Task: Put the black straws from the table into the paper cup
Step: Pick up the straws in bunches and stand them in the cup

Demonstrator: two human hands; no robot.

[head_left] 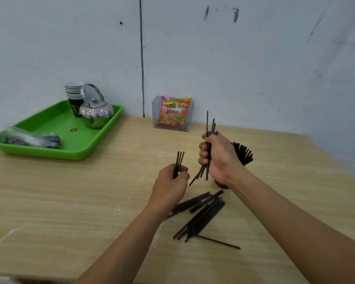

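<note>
My right hand (219,158) grips a bunch of several black straws (207,124), held nearly upright above the table. Behind that hand stands the paper cup (220,184), mostly hidden, with a fan of black straws (244,153) sticking out of it. To the left, my left hand (170,185) is closed around a few black straws (179,158) that point up. A loose pile of black straws (203,214) lies on the wooden table (70,201) below both hands, and one single straw (219,242) lies apart at its near end.
A green tray (55,138) at the back left carries a steel kettle (95,113), a stack of paper cups (73,95) and a plastic bag (29,138). A clear holder with a red snack packet (173,113) stands against the wall.
</note>
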